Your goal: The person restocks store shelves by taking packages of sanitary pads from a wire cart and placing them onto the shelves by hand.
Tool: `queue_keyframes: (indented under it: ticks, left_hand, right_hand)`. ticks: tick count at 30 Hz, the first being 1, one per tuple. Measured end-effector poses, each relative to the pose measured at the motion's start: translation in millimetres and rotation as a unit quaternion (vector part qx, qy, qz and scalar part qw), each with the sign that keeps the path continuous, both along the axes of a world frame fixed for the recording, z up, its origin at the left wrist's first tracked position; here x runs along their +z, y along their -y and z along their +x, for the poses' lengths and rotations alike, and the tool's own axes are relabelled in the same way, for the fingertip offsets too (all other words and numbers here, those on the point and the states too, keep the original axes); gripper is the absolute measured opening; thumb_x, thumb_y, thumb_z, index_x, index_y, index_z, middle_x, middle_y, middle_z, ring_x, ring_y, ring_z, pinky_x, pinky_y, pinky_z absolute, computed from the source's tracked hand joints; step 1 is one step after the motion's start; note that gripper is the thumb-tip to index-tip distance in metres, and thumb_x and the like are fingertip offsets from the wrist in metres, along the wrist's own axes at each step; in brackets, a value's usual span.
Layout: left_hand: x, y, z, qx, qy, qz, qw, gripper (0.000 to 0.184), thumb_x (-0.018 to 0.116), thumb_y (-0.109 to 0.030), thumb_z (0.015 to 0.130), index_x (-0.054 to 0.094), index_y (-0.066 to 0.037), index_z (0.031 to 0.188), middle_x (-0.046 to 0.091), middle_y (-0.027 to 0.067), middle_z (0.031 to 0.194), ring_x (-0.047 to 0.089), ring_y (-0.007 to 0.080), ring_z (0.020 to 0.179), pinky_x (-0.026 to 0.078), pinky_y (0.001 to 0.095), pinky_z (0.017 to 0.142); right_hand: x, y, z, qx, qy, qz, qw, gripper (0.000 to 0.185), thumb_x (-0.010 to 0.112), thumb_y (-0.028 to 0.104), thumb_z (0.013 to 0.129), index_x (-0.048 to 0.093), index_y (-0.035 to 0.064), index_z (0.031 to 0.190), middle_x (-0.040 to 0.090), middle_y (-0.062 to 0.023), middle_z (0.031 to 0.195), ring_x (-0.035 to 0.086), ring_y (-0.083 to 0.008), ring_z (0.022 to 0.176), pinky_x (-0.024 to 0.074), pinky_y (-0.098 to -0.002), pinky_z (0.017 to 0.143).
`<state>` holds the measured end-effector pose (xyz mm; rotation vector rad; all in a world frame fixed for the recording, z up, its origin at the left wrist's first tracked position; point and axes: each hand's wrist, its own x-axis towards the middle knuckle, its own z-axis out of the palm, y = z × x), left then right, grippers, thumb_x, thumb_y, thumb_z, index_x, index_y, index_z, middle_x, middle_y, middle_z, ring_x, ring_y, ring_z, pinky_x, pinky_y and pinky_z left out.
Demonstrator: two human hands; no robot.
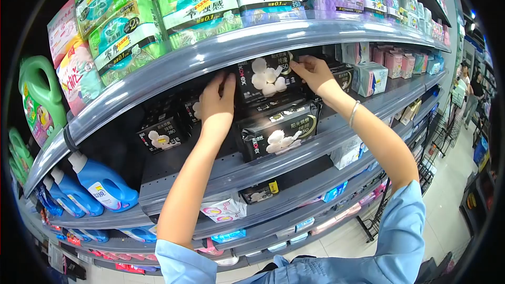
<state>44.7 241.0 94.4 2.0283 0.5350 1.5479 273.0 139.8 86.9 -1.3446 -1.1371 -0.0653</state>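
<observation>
A black pack of sanitary pads (pixel 268 80) with a white cotton-flower print stands upright on the shelf, between my two hands. Along its left side is my left hand (pixel 218 100), fingers bent toward the edge, the fingertips partly hidden. Thumb and fingers of my right hand (pixel 314 76) grip the upper right edge. Directly below it sits a like black pack (pixel 279 132) marked 350. Left of my left hand, another black pack (pixel 160 134) marked 280 stands further back.
Overhanging above is a shelf edge (pixel 231 42) loaded with green pad packs (pixel 200 10). Blue detergent bottles (pixel 102 181) stand lower left, and a green jug (pixel 42 100) at far left. Small boxed packs (pixel 371 79) line the shelf to the right. People (pixel 475 94) stand in the aisle.
</observation>
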Motion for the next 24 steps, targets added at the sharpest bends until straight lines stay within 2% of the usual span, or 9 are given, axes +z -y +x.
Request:
queue_keyframes:
  ticks: [1,4,5,7,11,16,19,24]
  left_hand:
    - [-1,-20,9,0.066,0.007,0.108,0.992,0.034,0.055,-0.027,0.092,0.064,0.003,0.108,0.064,0.0247,0.104,0.059,0.0369,0.100,0.043,0.0403,0.091]
    - [0,-47,9,0.091,-0.043,0.129,0.987,0.033,0.053,-0.026,0.092,0.064,0.003,0.106,0.061,0.0247,0.111,0.054,0.0392,0.109,0.041,0.0428,0.095]
    - [-3,-46,9,0.078,-0.021,0.089,0.993,0.034,0.052,-0.026,0.093,0.063,0.002,0.109,0.058,0.0256,0.118,0.050,0.0399,0.116,0.038,0.0417,0.098]
    - [-11,-49,9,0.061,-0.021,0.081,0.995,0.038,0.049,-0.027,0.094,0.059,0.002,0.117,0.054,0.0269,0.122,0.047,0.0411,0.119,0.037,0.0417,0.100]
    - [-23,-51,8,0.008,-0.031,0.060,0.998,0.050,0.041,-0.032,0.098,0.042,0.003,0.134,0.046,0.0297,0.131,0.040,0.0418,0.127,0.032,0.0405,0.105]
    - [-11,-20,0,-0.044,-0.154,-0.022,0.987,0.067,0.039,-0.039,0.098,0.017,0.005,0.144,0.031,0.0304,0.143,0.029,0.0383,0.136,0.023,0.0361,0.111]
    - [-10,-16,0,-0.097,-0.187,-0.040,0.977,0.076,0.041,-0.042,0.097,0.007,0.005,0.146,0.023,0.0290,0.148,0.022,0.0352,0.140,0.019,0.0348,0.113]
    - [-9,-18,-5,-0.163,-0.227,-0.055,0.959,0.089,0.043,-0.052,0.095,-0.007,0.000,0.147,0.007,0.0212,0.154,0.008,0.0288,0.144,0.016,0.0338,0.113]
  right_hand:
    - [-2,-7,3,-0.009,0.006,0.012,1.000,0.050,0.072,0.032,0.082,0.060,-0.0107,0.105,0.064,-0.0074,0.082,0.055,-0.0101,0.071,0.0462,-0.0247,0.068]
    - [0,-10,-2,-0.065,0.073,0.015,0.995,0.053,0.073,0.036,0.080,0.060,-0.0100,0.104,0.063,-0.0101,0.078,0.055,-0.0146,0.065,0.0473,-0.0283,0.064]
    - [2,-8,-6,-0.080,0.098,0.011,0.992,0.054,0.073,0.036,0.080,0.060,-0.0098,0.104,0.063,-0.0110,0.078,0.056,-0.0158,0.065,0.0476,-0.0288,0.065]
    - [5,-4,-8,-0.100,0.133,-0.022,0.986,0.055,0.073,0.037,0.079,0.059,-0.0089,0.106,0.063,-0.0153,0.078,0.060,-0.0195,0.069,0.0488,-0.0298,0.068]
    - [-4,-7,2,-0.034,0.127,0.032,0.991,0.058,0.075,0.034,0.078,0.057,-0.0103,0.110,0.066,-0.0172,0.086,0.063,-0.0194,0.076,0.0501,-0.0303,0.074]
    - [-5,-9,9,0.028,0.115,0.015,0.993,0.059,0.076,0.029,0.078,0.054,-0.0115,0.116,0.067,-0.0182,0.097,0.063,-0.0188,0.082,0.0508,-0.0309,0.078]
    - [3,-4,-5,0.007,0.104,-0.028,0.994,0.056,0.074,0.021,0.081,0.051,-0.0102,0.121,0.064,-0.0133,0.108,0.060,-0.0157,0.091,0.0490,-0.0285,0.083]
    - [0,-5,3,-0.006,0.126,-0.004,0.992,0.057,0.074,0.024,0.080,0.052,-0.0110,0.119,0.066,-0.0170,0.103,0.063,-0.0193,0.089,0.0504,-0.0304,0.081]
